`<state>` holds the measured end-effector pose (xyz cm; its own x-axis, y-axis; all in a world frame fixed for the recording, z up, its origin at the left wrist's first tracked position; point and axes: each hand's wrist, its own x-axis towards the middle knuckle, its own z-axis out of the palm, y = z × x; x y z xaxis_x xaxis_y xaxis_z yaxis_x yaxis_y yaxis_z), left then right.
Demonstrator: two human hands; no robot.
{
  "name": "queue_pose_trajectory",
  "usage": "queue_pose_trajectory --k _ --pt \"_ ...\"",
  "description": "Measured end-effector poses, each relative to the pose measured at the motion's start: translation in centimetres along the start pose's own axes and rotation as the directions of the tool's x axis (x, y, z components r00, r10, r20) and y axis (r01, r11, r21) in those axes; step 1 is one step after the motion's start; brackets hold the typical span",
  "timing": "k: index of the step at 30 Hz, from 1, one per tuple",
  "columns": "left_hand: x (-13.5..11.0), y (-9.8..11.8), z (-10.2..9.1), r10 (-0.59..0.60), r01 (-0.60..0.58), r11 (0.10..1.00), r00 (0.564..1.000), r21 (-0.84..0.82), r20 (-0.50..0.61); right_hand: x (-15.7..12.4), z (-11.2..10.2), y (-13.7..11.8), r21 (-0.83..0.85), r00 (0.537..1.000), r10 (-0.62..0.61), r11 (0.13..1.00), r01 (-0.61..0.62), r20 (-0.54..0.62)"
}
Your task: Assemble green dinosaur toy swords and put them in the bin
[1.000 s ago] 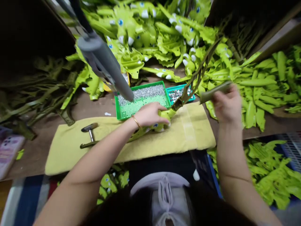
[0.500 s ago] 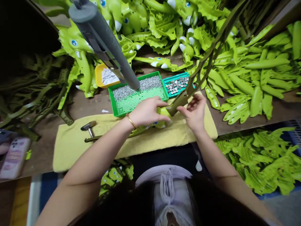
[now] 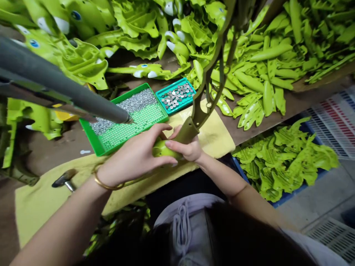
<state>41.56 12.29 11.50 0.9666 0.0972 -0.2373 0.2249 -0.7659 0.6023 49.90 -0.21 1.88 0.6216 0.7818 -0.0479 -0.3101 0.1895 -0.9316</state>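
Both hands are closed round a green plastic toy body [image 3: 162, 148] over the yellow cloth [image 3: 213, 127]. My left hand [image 3: 138, 153], with a gold bangle at the wrist, covers most of it from the left. My right hand [image 3: 188, 147] wraps the place where an olive-brown plastic piece [image 3: 191, 127] meets the body, thumb pressed on the green. That olive piece rises upward into long, open-worked branches. A green tray [image 3: 144, 120] of small silver screws and a teal tray [image 3: 177, 96] of round metal discs lie just beyond my hands. A grey screwdriver-like tool [image 3: 91, 105] hangs over the green tray.
A hammer [image 3: 65, 180] lies on the cloth at left. Green toy bodies [image 3: 91, 22] are heaped at the back, and green wing-like parts [image 3: 257, 77] at right. A blue crate [image 3: 238, 168] of green pieces [image 3: 283, 159] stands lower right. A yellow container [image 3: 66, 116] sits behind the tool.
My right hand has gone from apart, beside the olive piece, to gripping it and the green body. The view has swung right, so the trays and tool appear further left.
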Motion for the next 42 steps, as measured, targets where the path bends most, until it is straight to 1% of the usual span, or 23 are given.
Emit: queue_pose_trajectory --k 2,4,6,7,8,9,10,12,14,15,16,17,19,21,22,23,26,29,31,34,37,40,42 --pt "1.3 0.7 -0.6 0.028 -0.03 0.998 0.999 0.053 0.04 0.0 -0.5 -0.2 -0.03 0.999 0.041 0.999 -0.041 0.0" --pt "2.9 1.3 -1.2 -0.013 0.007 0.992 0.999 0.122 0.048 0.2 -2.2 -1.3 -0.214 0.972 0.134 0.973 -0.091 0.194" --pt "4.3 1.6 -1.4 -0.077 0.067 0.986 0.995 0.154 0.062 0.9 -5.3 -3.2 -0.495 0.914 0.233 0.868 -0.042 0.331" --pt "4.8 1.5 -1.3 -0.102 0.091 0.985 0.992 0.144 0.076 1.3 -7.1 -4.2 -0.624 0.937 0.224 0.782 -0.008 0.269" --pt "5.3 1.3 -1.0 -0.12 0.109 0.987 0.989 0.12 0.085 2.0 -9.0 -5.1 -0.746 0.986 0.133 0.666 -0.011 0.104" --pt "5.7 1.1 -0.7 -0.135 0.128 0.988 0.987 0.09 0.086 2.6 -10.7 -5.7 -0.856 0.997 0.012 0.512 -0.066 -0.07" --pt "6.0 0.9 -0.3 -0.149 0.145 0.988 0.985 0.06 0.086 3.3 -12.1 -6.1 -0.922 0.974 -0.094 0.353 -0.16 -0.205" --pt "6.5 0.3 0.5 -0.174 0.176 0.984 0.981 -0.011 0.08 4.6 -14.0 -6.3 -0.943 0.921 -0.202 0.074 -0.323 -0.332" --pt "7.0 -0.1 1.1 -0.195 0.202 0.97 0.979 -0.132 0.068 5.3 -14.6 -6.0 -0.931 0.92 -0.189 -0.054 -0.36 -0.344" --pt "7.2 -0.3 1.3 -0.213 0.221 0.956 0.975 -0.192 0.064 5.4 -14.5 -5.8 -0.939 0.927 -0.179 -0.044 -0.342 -0.329" --pt "7.4 -0.4 1.4 -0.234 0.243 0.941 0.97 -0.235 0.063 5.3 -14.2 -5.7 -0.95 0.933 -0.178 0.021 -0.313 -0.312" --pt "7.5 -0.5 1.5 -0.256 0.265 0.93 0.964 -0.254 0.069 5.1 -13.8 -5.6 -0.949 0.933 -0.19 0.143 -0.282 -0.306" --pt "7.8 -0.5 1.7 -0.29 0.299 0.925 0.954 -0.235 0.072 4.2 -12.9 -5.4 -0.832 0.923 -0.176 0.514 -0.209 -0.341" --pt "8.0 0.0 2.2 -0.308 0.305 0.929 0.951 -0.211 0.019 3.4 -11.7 -4.8 -0.499 0.928 -0.052 0.854 -0.151 -0.37" --pt "8.1 0.4 2.5 -0.31 0.297 0.933 0.95 -0.203 -0.035 3.1 -11.0 -4.4 -0.292 0.929 0.026 0.946 -0.143 -0.369" --pt "8.0 0.8 2.8 -0.305 0.283 0.939 0.948 -0.197 -0.091 3.0 -10.2 -4.0 -0.099 0.926 0.09 0.986 -0.135 -0.368" --pt "7.8 2.1 3.9 -0.261 0.229 0.957 0.948 -0.18 -0.182 3.4 -8.1 -2.9 0.3 0.906 0.156 0.953 -0.034 -0.393" --pt "7.4 2.7 4.6 -0.24 0.205 0.961 0.952 -0.187 -0.19 4.1 -6.4 -2.9 0.484 0.928 0.122 0.872 0.069 -0.351" --pt "7.1 2.6 4.9 -0.241 0.197 0.955 0.95 -0.221 -0.197 4.3 -5.8 -3.5 0.562 0.954 0.145 0.827 0.03 -0.263" --pt "6.7 2.0 5.0 -0.233 0.17 0.938 0.954 -0.302 -0.186 4.1 -5.4 -4.3 0.62 0.964 0.204 0.782 -0.055 -0.172" --pt "6.5 1.2 5.1 -0.179 0.111 0.944 0.964 -0.31 -0.199 3.9 -5.1 -4.5 0.63 0.967 0.201 0.774 -0.058 -0.158" --pt "6.4 0.5 5.0 -0.11 0.046 0.958 0.97 -0.281 -0.216 3.8 -4.8 -4.4 0.581 0.972 0.186 0.811 -0.07 -0.143" --pt "6.2 0.4 4.8 -0.092 0.033 0.962 0.974 -0.273 -0.206 3.5 -4.8 -4.1 0.473 0.977 0.148 0.879 -0.059 -0.153"
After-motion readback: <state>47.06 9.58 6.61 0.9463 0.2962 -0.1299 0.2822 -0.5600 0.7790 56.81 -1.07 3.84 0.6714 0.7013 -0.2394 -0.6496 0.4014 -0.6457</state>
